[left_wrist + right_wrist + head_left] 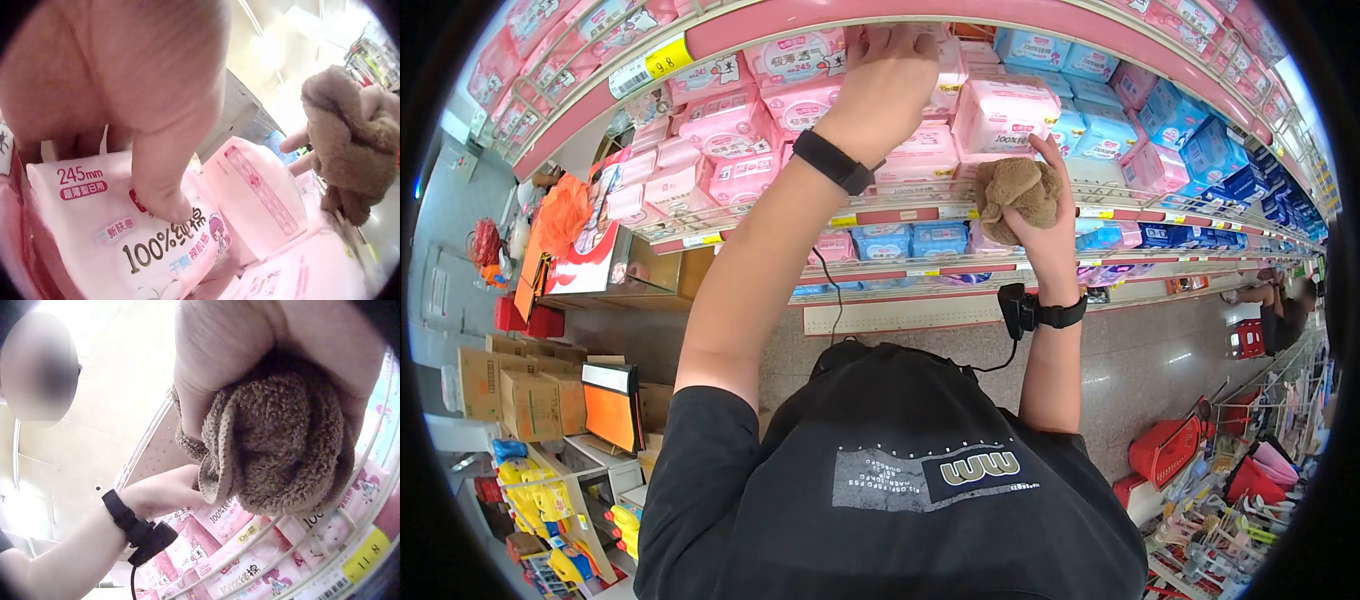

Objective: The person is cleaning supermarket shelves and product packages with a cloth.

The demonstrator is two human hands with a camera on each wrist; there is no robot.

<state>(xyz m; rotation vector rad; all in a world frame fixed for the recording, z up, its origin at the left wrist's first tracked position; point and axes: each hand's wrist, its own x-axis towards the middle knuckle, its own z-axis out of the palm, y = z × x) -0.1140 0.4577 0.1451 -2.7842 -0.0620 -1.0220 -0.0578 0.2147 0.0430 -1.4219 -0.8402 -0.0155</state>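
Note:
My left hand reaches to the back of the shelf under the upper rail. In the left wrist view its thumb lies over the front of a pink pack of sanitary pads marked 245mm, with the other fingers behind the pack's top edge. My right hand holds a bunched brown towel at the shelf's front edge. The right wrist view shows fingers curled round the towel's thick folds. Just behind the towel stands another pink and white pack.
Pink packs fill the shelf to the left, blue packs to the right. A wire guard runs along the shelf front, with an upper shelf rail overhead. Cardboard boxes stand at left, a red basket at right.

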